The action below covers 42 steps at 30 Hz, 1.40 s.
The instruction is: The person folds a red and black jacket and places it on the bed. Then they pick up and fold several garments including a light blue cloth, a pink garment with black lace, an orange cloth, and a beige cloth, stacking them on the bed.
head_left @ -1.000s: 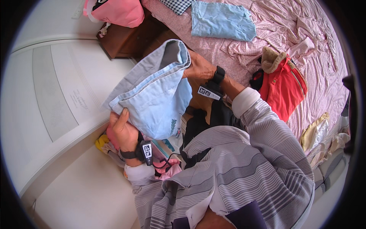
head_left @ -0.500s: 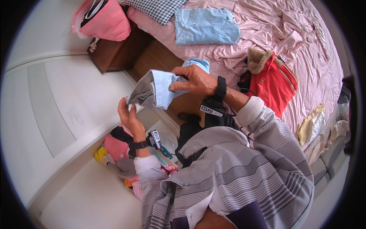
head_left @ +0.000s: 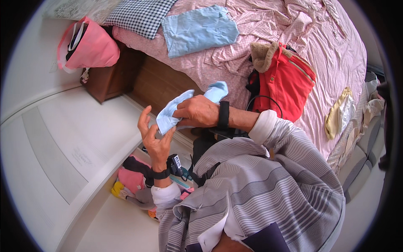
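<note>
A light-blue cloth garment (head_left: pixel 170 113) is held up before me, bunched and partly folded, with its far end (head_left: pixel 217 91) sticking out beyond my right hand. What kind of garment it is, I cannot make out. My right hand (head_left: pixel 197 111) grips its middle from above, fingers curled over the fabric. At the lower left corner, my left hand (head_left: pixel 156 138) has its fingers spread, thumb and forefinger apart, close to or touching the edge. Black straps circle both wrists, and a small device sits on the left one.
A pink bed (head_left: pixel 184 67) holds a folded light-blue cloth (head_left: pixel 199 31), a checked pillow (head_left: pixel 140 17) and a red garment with fleece lining (head_left: pixel 283 84). A pink bag (head_left: pixel 94 46) rests on a brown cabinet (head_left: pixel 111 80). Below my left arm, a white drawer (head_left: pixel 113 227) contains clothes (head_left: pixel 132 178).
The garment has turned; its grey inner side no longer shows. My right hand has shifted left and down along it, and my left hand has come in closer. The view has swung right.
</note>
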### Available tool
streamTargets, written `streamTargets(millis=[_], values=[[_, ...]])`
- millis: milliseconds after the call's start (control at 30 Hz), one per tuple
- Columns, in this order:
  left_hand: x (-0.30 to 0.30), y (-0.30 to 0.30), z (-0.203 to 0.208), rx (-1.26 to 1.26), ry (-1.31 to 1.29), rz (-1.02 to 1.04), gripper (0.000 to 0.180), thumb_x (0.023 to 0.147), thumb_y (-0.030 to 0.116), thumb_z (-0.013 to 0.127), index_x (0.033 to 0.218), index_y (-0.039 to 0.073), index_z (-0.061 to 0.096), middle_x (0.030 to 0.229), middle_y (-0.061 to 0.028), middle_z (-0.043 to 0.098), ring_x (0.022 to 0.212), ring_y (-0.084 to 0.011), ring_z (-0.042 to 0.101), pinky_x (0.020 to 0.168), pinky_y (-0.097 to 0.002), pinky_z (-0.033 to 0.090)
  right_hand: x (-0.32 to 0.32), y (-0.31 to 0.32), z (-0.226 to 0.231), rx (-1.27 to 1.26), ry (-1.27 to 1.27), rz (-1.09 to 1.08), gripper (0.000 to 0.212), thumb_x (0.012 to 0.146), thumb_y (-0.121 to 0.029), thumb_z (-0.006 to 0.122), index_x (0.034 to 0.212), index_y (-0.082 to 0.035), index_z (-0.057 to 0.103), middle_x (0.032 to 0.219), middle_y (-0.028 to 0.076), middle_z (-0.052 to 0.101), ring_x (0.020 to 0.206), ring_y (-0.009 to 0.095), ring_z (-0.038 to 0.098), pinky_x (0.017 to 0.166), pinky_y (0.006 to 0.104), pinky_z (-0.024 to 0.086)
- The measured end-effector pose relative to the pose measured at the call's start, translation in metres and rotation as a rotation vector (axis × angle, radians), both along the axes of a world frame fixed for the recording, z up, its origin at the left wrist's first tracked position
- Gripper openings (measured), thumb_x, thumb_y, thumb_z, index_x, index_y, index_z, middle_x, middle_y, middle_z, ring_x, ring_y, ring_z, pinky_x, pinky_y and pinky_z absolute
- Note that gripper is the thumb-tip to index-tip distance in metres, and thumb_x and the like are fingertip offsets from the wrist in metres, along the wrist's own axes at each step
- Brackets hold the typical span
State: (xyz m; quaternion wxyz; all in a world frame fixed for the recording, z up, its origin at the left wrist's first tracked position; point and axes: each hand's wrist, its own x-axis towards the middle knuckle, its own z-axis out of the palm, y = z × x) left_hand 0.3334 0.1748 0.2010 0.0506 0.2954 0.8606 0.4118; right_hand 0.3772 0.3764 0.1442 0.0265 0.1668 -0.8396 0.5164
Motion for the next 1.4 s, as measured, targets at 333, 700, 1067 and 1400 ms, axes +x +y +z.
streamTargets(millis=[333, 700, 1067, 1400], values=[[-0.008, -0.005, 0.040, 0.153, 0.033, -0.156, 0.019, 0.072, -0.006, 0.077, 0.083, -0.001, 0.063, 0.094, -0.0129, 0.070, 0.091, -0.0310, 0.069, 0.102, -0.0538, 0.045, 0.025, 0.008, -0.063, 0.038, 0.049, -0.103, 0.038, 0.073, -0.019, 0.079, 0.107, -0.008, 0.066, 0.099, 0.010, 0.061, 0.095, 0.033, 0.062, 0.078, 0.0439, 0.051], [-0.022, -0.031, 0.044, -0.003, 0.082, 0.289, 0.015, 0.080, 0.000, 0.077, 0.091, -0.002, 0.066, 0.089, -0.0095, 0.068, 0.082, -0.0198, 0.064, 0.082, -0.0331, 0.052, 0.040, 0.048, -0.137, 0.023, -0.204, -0.367, 0.031, 0.079, -0.005, 0.069, 0.109, -0.009, 0.068, 0.107, 0.014, 0.064, 0.098, 0.037, 0.064, 0.084, 0.0440, 0.053], [-0.062, -0.063, 0.068, 0.590, 0.135, 0.632, 0.014, 0.091, 0.010, 0.072, 0.092, -0.004, 0.068, 0.078, -0.0031, 0.064, 0.068, -0.0102, 0.050, 0.060, -0.0277, 0.042, 0.003, 0.126, 0.008, -0.008, 0.249, -0.375, 0.025, 0.081, 0.000, 0.069, 0.106, -0.001, 0.065, 0.096, 0.017, 0.065, 0.085, 0.035, 0.066, 0.073, 0.0413, 0.054], [-0.070, -0.052, -0.007, 0.284, -0.267, 0.519, 0.010, 0.087, 0.008, 0.076, 0.089, -0.001, 0.071, 0.079, 0.0043, 0.061, 0.073, -0.0050, 0.050, 0.068, -0.0217, 0.041, 0.002, 0.174, -0.019, 0.273, 0.134, -0.288, 0.019, 0.084, -0.011, 0.067, 0.103, -0.007, 0.068, 0.093, 0.011, 0.065, 0.089, 0.033, 0.064, 0.076, 0.0441, 0.053]])
